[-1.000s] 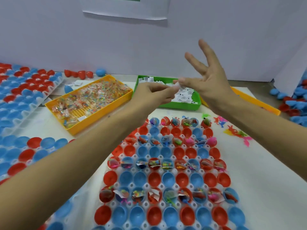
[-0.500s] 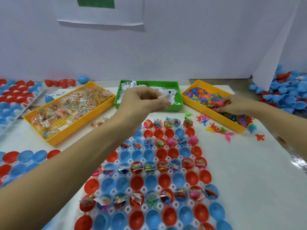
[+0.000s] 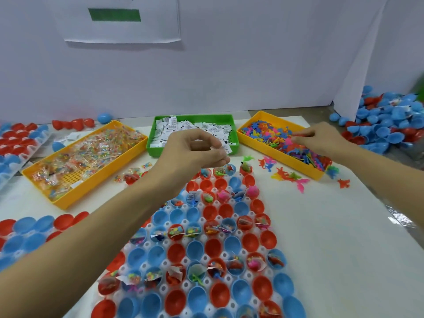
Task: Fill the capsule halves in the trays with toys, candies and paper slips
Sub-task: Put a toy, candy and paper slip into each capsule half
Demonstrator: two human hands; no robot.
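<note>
Now the left hand pinches paper slips at twelve o'clock; the right hand pinches toys in the two-o'clock yellow bin.

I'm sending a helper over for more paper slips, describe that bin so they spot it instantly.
Look along the back of the white table, where three bins stand in a row. The slips are in the middle one, the green bin. Its two neighbours are yellow and hold colourful candies and toys.

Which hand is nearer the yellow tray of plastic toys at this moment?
The right hand. Its fingertips are in the toy tray, among the toys. The left hand hangs before the green slip tray, pinching a paper slip.
</note>
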